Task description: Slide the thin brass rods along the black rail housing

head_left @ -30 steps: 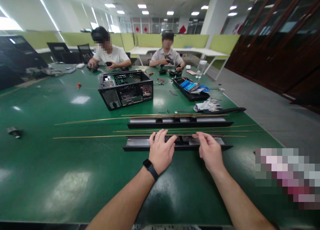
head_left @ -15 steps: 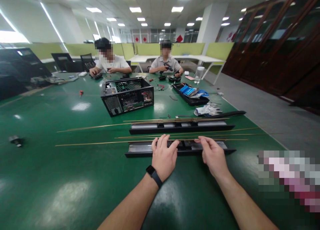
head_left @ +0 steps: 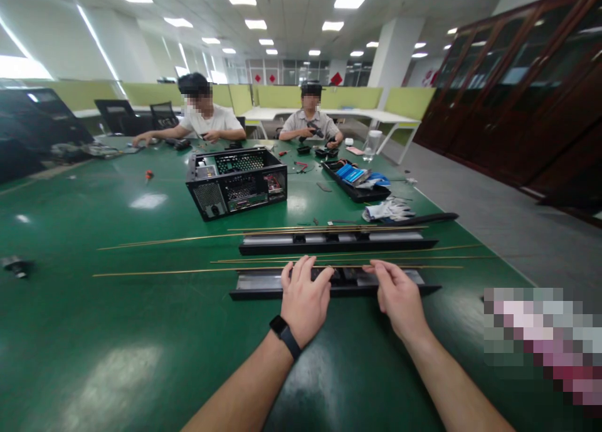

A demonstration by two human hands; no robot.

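A long black rail [head_left: 263, 296] with a pale inner strip lies crosswise on the green table in front of me. Along its back edge runs a thin brass-coloured rod [head_left: 164, 273], reaching well past the rail's left end. My left hand [head_left: 305, 297] rests over the rail and rod with its fingers spread. The right hand [head_left: 399, 297] pinches the rod between thumb and forefinger, over the rail's right half. More thin rods [head_left: 442, 249] lie just behind. A second black rail [head_left: 268, 248] sits farther back, also with rods along it.
A black open computer case [head_left: 211, 197] stands beyond the rails. To its right are a black tray [head_left: 371, 195] with blue items, white gloves [head_left: 388, 209] and a dark strip [head_left: 437, 218]. Two people sit across the table, near a clear cup [head_left: 372, 145].
Both hands keep nearly the same pose at the rod. The view has shifted slightly. Across the table, the person on the left has stretched an arm out toward the left.
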